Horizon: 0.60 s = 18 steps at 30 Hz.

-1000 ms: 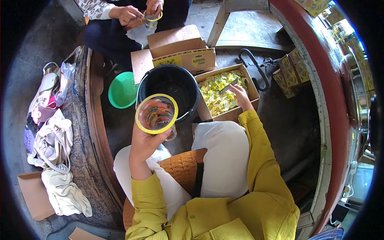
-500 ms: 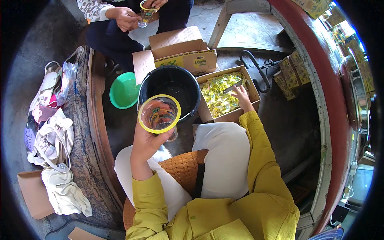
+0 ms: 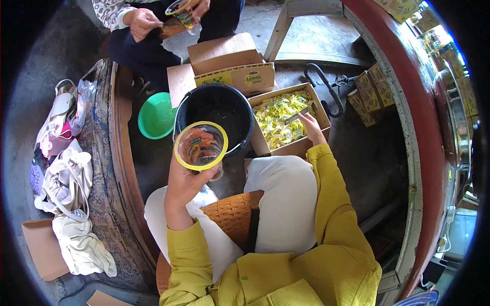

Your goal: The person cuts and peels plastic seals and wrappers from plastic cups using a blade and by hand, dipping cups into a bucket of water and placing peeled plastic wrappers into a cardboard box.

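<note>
My left hand (image 3: 185,184) is wrapped round a clear plastic cup (image 3: 200,162) with a yellow rim and printed sides. It holds the cup above my lap, with its mouth facing me. My right hand (image 3: 311,127) grips a thin flat blade (image 3: 296,117), whose exact kind I cannot make out. Below the blade lies a heap of yellow-green printed plastic strips (image 3: 278,125) in an open cardboard box (image 3: 321,115). Beyond the cup stands a black bucket (image 3: 217,104), partly hidden by it.
A green basin (image 3: 156,116) sits left of the bucket. Behind it stands an opened carton (image 3: 237,79). Across from me, a person's hands (image 3: 145,24) hold another printed cup (image 3: 185,16). Bags (image 3: 66,168) lie at left; a red-edged frame (image 3: 416,102) curves along the right.
My right hand and the blade have shifted slightly over the strips. The other person's cup has tilted, and one of their hands has pulled away from it. My left hand keeps its cup.
</note>
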### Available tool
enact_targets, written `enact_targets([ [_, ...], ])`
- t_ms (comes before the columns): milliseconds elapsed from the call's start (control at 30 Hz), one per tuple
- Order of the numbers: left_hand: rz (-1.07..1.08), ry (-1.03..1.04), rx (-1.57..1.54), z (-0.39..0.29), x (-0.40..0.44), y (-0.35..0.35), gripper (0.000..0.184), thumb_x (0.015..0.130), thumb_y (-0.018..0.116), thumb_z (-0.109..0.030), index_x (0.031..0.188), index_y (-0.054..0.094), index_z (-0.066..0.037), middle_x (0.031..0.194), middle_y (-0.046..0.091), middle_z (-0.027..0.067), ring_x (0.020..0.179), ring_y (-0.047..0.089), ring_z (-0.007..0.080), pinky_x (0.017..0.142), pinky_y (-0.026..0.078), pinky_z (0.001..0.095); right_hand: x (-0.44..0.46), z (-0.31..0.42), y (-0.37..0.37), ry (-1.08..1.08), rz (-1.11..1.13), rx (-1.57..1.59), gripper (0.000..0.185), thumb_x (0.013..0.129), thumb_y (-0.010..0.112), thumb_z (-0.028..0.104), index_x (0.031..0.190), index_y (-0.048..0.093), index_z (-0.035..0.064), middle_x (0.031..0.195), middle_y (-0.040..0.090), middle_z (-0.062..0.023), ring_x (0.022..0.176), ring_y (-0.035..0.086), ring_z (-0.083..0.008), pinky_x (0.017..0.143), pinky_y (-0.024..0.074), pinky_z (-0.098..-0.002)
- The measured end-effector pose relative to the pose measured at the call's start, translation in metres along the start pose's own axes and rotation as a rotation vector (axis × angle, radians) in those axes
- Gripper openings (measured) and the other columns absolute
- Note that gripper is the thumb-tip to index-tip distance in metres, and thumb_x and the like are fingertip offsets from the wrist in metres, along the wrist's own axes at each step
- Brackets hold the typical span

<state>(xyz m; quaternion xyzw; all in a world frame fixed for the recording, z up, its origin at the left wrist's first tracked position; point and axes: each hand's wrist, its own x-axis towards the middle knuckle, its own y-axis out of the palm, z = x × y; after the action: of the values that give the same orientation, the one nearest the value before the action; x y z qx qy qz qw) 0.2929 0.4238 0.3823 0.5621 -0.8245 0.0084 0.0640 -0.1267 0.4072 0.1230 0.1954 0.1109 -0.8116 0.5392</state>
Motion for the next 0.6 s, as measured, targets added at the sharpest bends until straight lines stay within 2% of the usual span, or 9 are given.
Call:
enact_targets([
  [67,-0.005,-0.002,0.007,0.000,0.001,0.000,0.063,0.066,0.070,-0.002,0.119,0.036,-0.001,0.110,0.047,0.0106,0.101,0.049,0.0174,0.087,0.042,0.0297,-0.006,-0.003,0.004,-0.099,0.007,0.269,0.019,0.080,0.063,0.019,0.092,0.058,0.0045,0.091,0.057,0.0003,0.086,0.049,-0.0069,0.073,0.0360,-0.0202],
  [167,0.000,-0.002,0.028,0.001,0.001,0.000,0.063,0.066,0.070,-0.003,0.119,0.036,-0.002,0.110,0.047,0.0104,0.101,0.049,0.0177,0.087,0.041,0.0301,-0.015,-0.004,0.009,-0.097,0.121,0.081,0.016,0.080,0.062,0.019,0.088,0.059,0.0055,0.090,0.057,0.0002,0.083,0.049,-0.0061,0.069,0.0363,-0.0193],
  [200,-0.001,-0.008,0.025,0.001,0.002,0.000,0.063,0.065,0.070,-0.003,0.119,0.036,-0.002,0.110,0.047,0.0103,0.102,0.049,0.0177,0.087,0.041,0.0301,0.013,-0.033,-0.011,0.020,0.156,-0.340,0.030,0.073,0.067,0.032,0.095,0.063,0.0112,0.093,0.059,-0.0037,0.094,0.052,-0.0135,0.083,0.0365,-0.0291],
  [267,-0.007,-0.022,0.016,0.002,0.002,0.002,0.063,0.065,0.071,-0.003,0.118,0.037,-0.002,0.110,0.047,0.0101,0.102,0.048,0.0176,0.087,0.041,0.0302,0.012,-0.049,0.005,-0.142,-0.146,-1.019,0.032,0.067,0.068,0.044,0.089,0.064,0.0215,0.090,0.061,-0.0075,0.098,0.053,-0.0229,0.087,0.0326,-0.0426],
  [300,-0.007,-0.027,0.018,0.003,0.002,0.002,0.064,0.065,0.071,-0.002,0.118,0.037,-0.002,0.110,0.047,0.0100,0.102,0.048,0.0177,0.088,0.041,0.0302,-0.007,-0.030,0.024,-0.294,-0.185,-1.222,0.031,0.066,0.068,0.046,0.087,0.064,0.0236,0.088,0.061,-0.0077,0.099,0.053,-0.0243,0.087,0.0310,-0.0466],
  [433,-0.003,-0.054,0.033,0.009,0.004,0.002,0.065,0.063,0.072,-0.002,0.118,0.037,-0.003,0.109,0.048,0.0098,0.103,0.048,0.0180,0.088,0.041,0.0303,0.005,-0.020,0.028,0.162,0.467,-0.791,0.036,0.066,0.067,0.042,0.087,0.064,0.0128,0.091,0.062,-0.0047,0.089,0.055,-0.0185,0.079,0.0403,-0.0338],
  [467,-0.003,-0.055,0.037,0.009,0.005,0.002,0.065,0.063,0.072,-0.002,0.118,0.037,-0.003,0.109,0.048,0.0098,0.103,0.048,0.0181,0.088,0.041,0.0304,0.003,-0.028,0.029,0.092,0.534,-0.761,0.030,0.072,0.067,0.035,0.083,0.064,0.0075,0.078,0.061,-0.0023,0.076,0.053,-0.0112,0.070,0.0404,-0.0262],
  [567,-0.015,-0.082,0.085,0.012,0.005,0.002,0.066,0.062,0.072,-0.002,0.118,0.038,-0.003,0.109,0.048,0.0097,0.104,0.047,0.0183,0.088,0.041,0.0304,-0.013,-0.008,0.046,0.089,0.548,-0.942,0.026,0.073,0.067,0.029,0.086,0.064,0.0064,0.078,0.061,-0.0010,0.075,0.053,-0.0105,0.069,0.0408,-0.0256],
  [600,-0.011,-0.085,0.077,0.013,0.005,0.002,0.067,0.061,0.073,-0.002,0.118,0.038,-0.003,0.109,0.048,0.0098,0.104,0.048,0.0183,0.088,0.041,0.0303,-0.008,-0.010,0.049,0.172,0.617,-0.800,0.025,0.075,0.066,0.027,0.088,0.064,0.0058,0.085,0.063,-0.0022,0.082,0.054,-0.0109,0.075,0.0401,-0.0255],
])
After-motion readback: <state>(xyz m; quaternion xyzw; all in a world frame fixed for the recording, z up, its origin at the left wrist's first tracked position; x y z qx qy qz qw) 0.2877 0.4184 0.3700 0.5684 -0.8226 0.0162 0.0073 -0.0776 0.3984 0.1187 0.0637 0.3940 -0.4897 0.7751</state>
